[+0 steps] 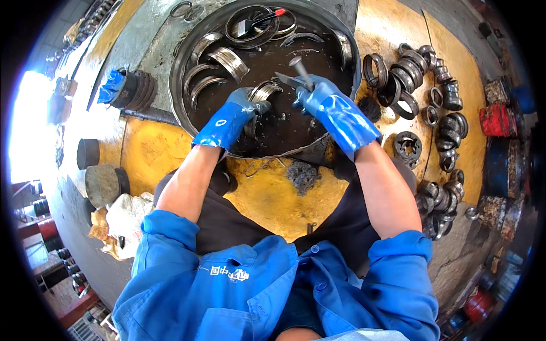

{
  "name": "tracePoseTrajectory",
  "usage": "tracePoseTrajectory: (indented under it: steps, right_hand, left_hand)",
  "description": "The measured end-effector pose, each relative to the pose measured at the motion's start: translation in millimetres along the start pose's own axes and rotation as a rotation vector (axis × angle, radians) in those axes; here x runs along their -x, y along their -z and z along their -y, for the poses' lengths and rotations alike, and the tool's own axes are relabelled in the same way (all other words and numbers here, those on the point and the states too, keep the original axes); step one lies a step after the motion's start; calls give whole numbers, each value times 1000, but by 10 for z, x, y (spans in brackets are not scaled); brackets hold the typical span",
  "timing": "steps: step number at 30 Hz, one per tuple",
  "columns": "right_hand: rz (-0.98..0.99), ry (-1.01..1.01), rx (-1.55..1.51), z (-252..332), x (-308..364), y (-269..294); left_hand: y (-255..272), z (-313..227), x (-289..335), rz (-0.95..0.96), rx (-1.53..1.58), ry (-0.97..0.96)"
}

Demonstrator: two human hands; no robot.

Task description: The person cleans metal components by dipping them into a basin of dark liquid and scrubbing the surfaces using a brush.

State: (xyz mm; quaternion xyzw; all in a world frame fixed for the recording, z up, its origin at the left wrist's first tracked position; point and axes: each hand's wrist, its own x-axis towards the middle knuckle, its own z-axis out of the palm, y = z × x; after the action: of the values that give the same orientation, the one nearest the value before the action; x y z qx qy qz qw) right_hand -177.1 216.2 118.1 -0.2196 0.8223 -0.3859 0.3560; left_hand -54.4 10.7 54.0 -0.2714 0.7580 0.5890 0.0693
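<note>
Both my hands wear blue rubber gloves and work over a wide round pan (pixel 177 91) of dark, oily liquid. My left hand (pixel 242 111) is closed around a curved metal ring piece (pixel 263 91), held above the liquid. Just to its right, my right hand (pixel 321 99) grips a metal tool with a round flat end (pixel 298 63). A narrow blade-like piece (pixel 286 79) points from that hand toward the ring piece; whether it belongs to the same tool I cannot tell. Several curved shells (pixel 229 62) lie in the pan's left side.
A brush with a red-tipped handle (pixel 259 24) rests on rings at the pan's far side. Several greasy rings (pixel 406 71) stand in rows to the right. Dark steel wool (pixel 303 176) lies between my legs. White plastic bags (pixel 126 219) sit at left.
</note>
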Motion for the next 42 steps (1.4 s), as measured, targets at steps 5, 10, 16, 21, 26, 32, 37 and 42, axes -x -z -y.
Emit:
tracePoseTrajectory:
  steps: [5, 10, 16, 21, 26, 32, 37, 42]
  right_hand:
    - [-31, 257, 764, -106, -44, -84]
    - [67, 292, 1085, 47, 155, -65]
    - [26, 574, 1033, 142, 543, -215]
    - [23, 564, 964, 128, 303, -237]
    - [33, 691, 1095, 228, 399, -210]
    - [47, 705, 1026, 263, 317, -158]
    - [-122, 714, 897, 224, 409, -335]
    - [13, 637, 1134, 277, 205, -232]
  left_hand:
    - [-161, 105, -16, 29, -172, -94]
    - [-435, 197, 75, 73, -258, -112]
    - [-223, 217, 42, 122, -131, -100]
    - [-176, 93, 96, 104, -17, -30]
    - [-247, 149, 75, 20, -77, -44]
    - [-222, 128, 58, 14, -53, -14]
    - [-254, 140, 48, -9, -66, -27]
    - [-205, 130, 33, -2, -52, -14]
